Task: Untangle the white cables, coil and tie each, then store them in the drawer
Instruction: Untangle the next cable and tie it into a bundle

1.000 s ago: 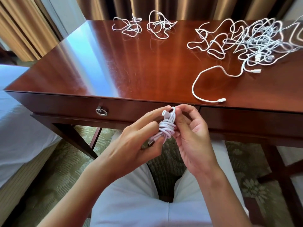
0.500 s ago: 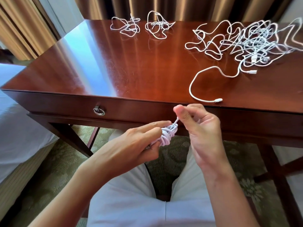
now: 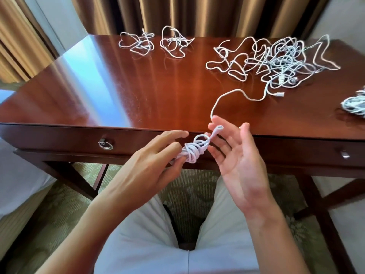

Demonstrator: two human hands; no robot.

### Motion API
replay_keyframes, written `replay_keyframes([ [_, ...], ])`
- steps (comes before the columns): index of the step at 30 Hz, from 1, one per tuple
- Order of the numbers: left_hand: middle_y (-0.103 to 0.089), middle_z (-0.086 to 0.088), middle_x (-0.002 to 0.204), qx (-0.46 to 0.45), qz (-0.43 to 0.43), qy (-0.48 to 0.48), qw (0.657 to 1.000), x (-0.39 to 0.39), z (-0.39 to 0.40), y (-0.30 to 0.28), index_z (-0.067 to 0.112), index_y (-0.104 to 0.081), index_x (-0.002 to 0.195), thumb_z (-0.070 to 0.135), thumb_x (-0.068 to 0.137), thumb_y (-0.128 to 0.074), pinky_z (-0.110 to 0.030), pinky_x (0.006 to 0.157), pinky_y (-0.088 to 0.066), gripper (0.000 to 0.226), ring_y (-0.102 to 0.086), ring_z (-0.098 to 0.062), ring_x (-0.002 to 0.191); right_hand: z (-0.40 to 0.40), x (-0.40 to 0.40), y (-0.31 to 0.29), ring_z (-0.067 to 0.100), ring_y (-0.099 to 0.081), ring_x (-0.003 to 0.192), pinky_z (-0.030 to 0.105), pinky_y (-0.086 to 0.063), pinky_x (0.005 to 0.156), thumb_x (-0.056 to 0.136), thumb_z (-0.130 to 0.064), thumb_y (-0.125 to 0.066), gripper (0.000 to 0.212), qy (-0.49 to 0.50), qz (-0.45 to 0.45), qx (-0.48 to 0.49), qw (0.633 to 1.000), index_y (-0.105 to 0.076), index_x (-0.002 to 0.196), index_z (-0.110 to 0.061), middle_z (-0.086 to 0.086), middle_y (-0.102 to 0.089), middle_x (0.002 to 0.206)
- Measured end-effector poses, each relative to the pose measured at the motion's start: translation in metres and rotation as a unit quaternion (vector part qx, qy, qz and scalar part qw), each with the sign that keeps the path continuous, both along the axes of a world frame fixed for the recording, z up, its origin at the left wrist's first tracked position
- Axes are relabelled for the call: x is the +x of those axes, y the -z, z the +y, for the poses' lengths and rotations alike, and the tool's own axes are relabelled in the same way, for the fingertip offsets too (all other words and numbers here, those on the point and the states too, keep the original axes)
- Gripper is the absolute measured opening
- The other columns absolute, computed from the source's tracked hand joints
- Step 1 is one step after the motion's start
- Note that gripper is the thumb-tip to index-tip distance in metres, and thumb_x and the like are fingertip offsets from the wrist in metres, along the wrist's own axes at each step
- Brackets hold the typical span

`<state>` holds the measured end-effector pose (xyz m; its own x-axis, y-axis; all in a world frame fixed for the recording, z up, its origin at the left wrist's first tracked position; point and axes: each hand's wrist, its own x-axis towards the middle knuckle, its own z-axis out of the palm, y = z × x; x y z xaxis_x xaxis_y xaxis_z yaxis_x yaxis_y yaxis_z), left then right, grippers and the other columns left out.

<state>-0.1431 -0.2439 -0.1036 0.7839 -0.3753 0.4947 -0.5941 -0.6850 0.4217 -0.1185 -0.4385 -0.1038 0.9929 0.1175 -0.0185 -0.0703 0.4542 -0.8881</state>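
Observation:
In front of the desk's edge my left hand grips a coiled white cable bundle between thumb and fingers. Its free end sticks up toward my right hand, which is spread with the palm facing me and the fingertips touching that end. A large tangle of white cables lies at the back right of the desk, with one strand trailing toward the front edge. Two small tangles lie at the back. The left drawer is closed.
Another coiled white bundle lies at the desk's right edge. The left drawer has a ring handle, and a second handle is on the right. A bed stands to the left, curtains hang behind, and my legs are under the desk.
My right hand has let go of the cable end it was pinching and has spread its fingers. The left hand keeps hold of the bundle, now a little higher near the desk edge.

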Motion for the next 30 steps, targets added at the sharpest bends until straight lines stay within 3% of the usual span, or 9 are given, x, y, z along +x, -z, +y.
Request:
replay_keyframes([
  [5,-0.059,-0.006,0.116,0.023,-0.082,-0.003,0.996,0.019,-0.023,-0.014,0.003,-0.066,0.106,0.019,0.102,-0.055,-0.039,0.083,-0.051,0.02,-0.061,-0.023,0.098,-0.024,-0.002,-0.013,0.022,-0.067,0.115,0.041,-0.055,0.096,0.092,-0.05,-0.046,0.048,0.004,0.018,-0.017,1.0,-0.066,0.127,-0.024,0.01,-0.07,0.124],
  [9,-0.059,-0.004,0.107,0.005,-0.111,0.011,0.994,0.043,-0.056,-0.026,0.006,-0.068,0.112,0.019,0.102,-0.055,-0.041,0.076,-0.052,0.02,-0.061,-0.024,0.091,-0.055,0.001,-0.031,0.02,-0.07,0.109,0.029,-0.056,0.088,0.104,-0.033,-0.046,0.033,0.014,-0.005,-0.078,0.997,-0.065,0.127,-0.019,0.009,-0.074,0.114],
  [13,-0.064,-0.005,0.104,-0.014,-0.136,0.031,0.99,0.072,-0.104,-0.036,0.007,-0.069,0.11,0.023,0.101,-0.053,-0.042,0.072,-0.053,0.024,-0.063,-0.024,0.089,-0.095,0.01,-0.043,0.016,-0.071,0.107,0.031,-0.056,0.094,0.102,-0.02,-0.057,0.025,0.085,-0.054,-0.174,0.98,-0.066,0.125,-0.018,0.005,-0.075,0.112],
  [19,-0.065,-0.001,0.101,-0.049,-0.123,0.077,0.988,0.104,-0.181,-0.047,0.011,-0.07,0.109,0.024,0.097,-0.056,-0.033,0.073,-0.053,0.023,-0.065,-0.02,0.084,-0.153,0.023,-0.051,0.016,-0.074,0.096,0.026,-0.059,0.081,0.097,-0.016,-0.067,0.023,0.204,-0.095,-0.237,0.945,-0.067,0.119,-0.017,0.005,-0.075,0.105],
  [23,-0.064,0.0,0.099,-0.047,-0.1,0.087,0.99,0.12,-0.222,-0.047,0.012,-0.069,0.108,0.021,0.094,-0.064,-0.038,0.067,-0.054,0.017,-0.064,-0.02,0.079,-0.189,0.036,-0.049,0.017,-0.074,0.093,0.028,-0.059,0.08,0.095,-0.014,-0.069,0.019,0.245,-0.09,-0.273,0.926,-0.069,0.113,-0.018,0.005,-0.075,0.101],
  [27,-0.065,0.0,0.098,-0.026,-0.078,0.086,0.993,0.138,-0.252,-0.04,0.013,-0.069,0.106,0.02,0.092,-0.066,-0.037,0.067,-0.053,0.017,-0.065,-0.022,0.08,-0.221,0.054,-0.038,0.02,-0.072,0.097,0.045,-0.058,0.091,0.092,-0.022,-0.072,0.016,0.259,-0.083,-0.34,0.9,-0.071,0.108,-0.026,0.0,-0.075,0.102],
  [30,-0.065,-0.001,0.099,0.005,-0.046,0.082,0.996,0.157,-0.274,-0.031,0.013,-0.068,0.105,0.017,0.089,-0.066,-0.041,0.069,-0.055,0.016,-0.065,-0.024,0.086,-0.24,0.07,-0.031,0.011,-0.068,0.103,0.043,-0.054,0.098,0.088,-0.024,-0.076,0.022,0.266,-0.076,-0.418,0.865,-0.07,0.11,-0.025,-0.01,-0.072,0.106],
])
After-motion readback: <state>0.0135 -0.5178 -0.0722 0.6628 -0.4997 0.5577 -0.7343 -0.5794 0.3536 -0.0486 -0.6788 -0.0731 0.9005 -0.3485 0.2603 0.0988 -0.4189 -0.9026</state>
